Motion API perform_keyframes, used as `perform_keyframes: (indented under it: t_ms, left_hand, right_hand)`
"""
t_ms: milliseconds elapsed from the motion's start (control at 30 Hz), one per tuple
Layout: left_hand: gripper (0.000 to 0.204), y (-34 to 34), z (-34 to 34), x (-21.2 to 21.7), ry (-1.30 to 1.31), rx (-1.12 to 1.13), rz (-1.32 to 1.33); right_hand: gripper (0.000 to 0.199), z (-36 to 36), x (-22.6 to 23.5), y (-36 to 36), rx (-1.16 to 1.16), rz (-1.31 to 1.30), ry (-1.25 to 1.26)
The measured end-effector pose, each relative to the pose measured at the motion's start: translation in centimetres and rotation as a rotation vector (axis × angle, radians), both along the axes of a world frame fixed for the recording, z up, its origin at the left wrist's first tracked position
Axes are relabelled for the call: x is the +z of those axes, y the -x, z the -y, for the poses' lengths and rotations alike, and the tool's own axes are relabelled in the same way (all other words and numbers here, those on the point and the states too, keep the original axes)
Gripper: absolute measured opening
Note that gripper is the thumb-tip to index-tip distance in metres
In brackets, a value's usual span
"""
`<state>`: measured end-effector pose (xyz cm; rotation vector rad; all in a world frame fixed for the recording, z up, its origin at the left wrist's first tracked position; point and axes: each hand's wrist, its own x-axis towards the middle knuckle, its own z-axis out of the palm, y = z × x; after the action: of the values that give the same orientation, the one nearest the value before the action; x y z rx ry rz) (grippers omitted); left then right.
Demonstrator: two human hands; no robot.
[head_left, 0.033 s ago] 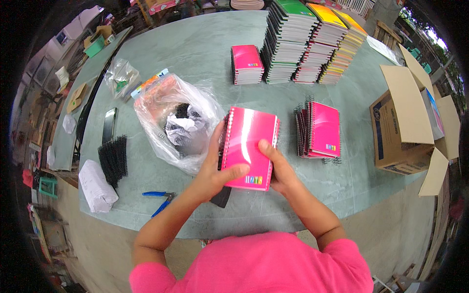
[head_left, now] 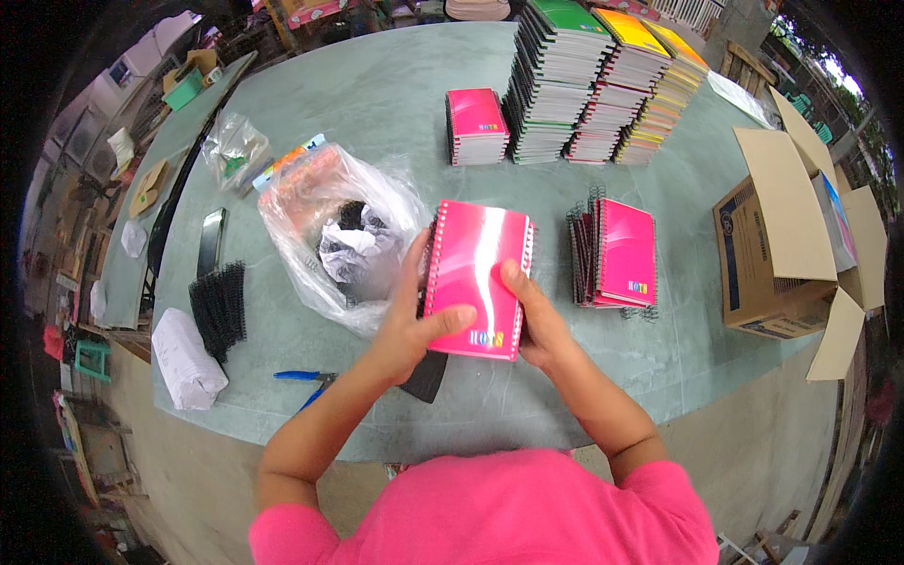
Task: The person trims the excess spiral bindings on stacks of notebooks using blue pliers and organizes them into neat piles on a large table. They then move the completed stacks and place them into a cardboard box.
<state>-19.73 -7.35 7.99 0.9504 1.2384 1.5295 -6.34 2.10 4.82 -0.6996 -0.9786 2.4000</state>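
Note:
Both my hands hold a bundle of pink spiral notebooks above the table. My left hand wraps the left side, its thumb lying across the lower part of the top cover. Gripping the right edge, my right hand has its thumb on the cover; its other fingers are hidden underneath. Black coils show along the bundle's left side. To the right lies a pile of pink notebooks with loose-looking coils. Left of my hands is a clear plastic bag with crumpled paper and black coils inside.
Tall stacks of green, red-edged and yellow notebooks stand at the back beside a short pink stack. An open cardboard box is at right. Black coils, a white roll and blue-handled pliers lie at left.
The notebook bundle has shifted slightly up and to the left, and its top cover is tilted a little differently. Both hands keep hold of it.

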Motion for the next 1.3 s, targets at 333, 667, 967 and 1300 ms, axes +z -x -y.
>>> perform_keyframes:
  t_ms: [333, 667, 967, 1300]
  left_hand:
    - [0.045, 9.8, -15.3, 3.2, -0.097, 0.097, 0.326]
    - [0.074, 12.7, -28.4, -1.6, 0.047, 0.070, 0.336]
    - [0.053, 11.9, -28.3, 1.0, 0.176, -0.017, 0.240]
    - [0.058, 9.2, -28.3, 0.5, -0.022, 0.685, -1.381]
  right_hand:
    - [0.065, 1.8, -3.2, -1.1, -0.197, 0.184, -1.007]
    - [0.035, 3.0, -8.7, -0.9, -0.038, 0.268, -1.140]
    - [0.035, 2.8, -8.9, -0.9, -0.007, 0.313, -1.179]
    - [0.033, 2.6, -7.5, -1.7, 0.079, 0.265, -1.063]
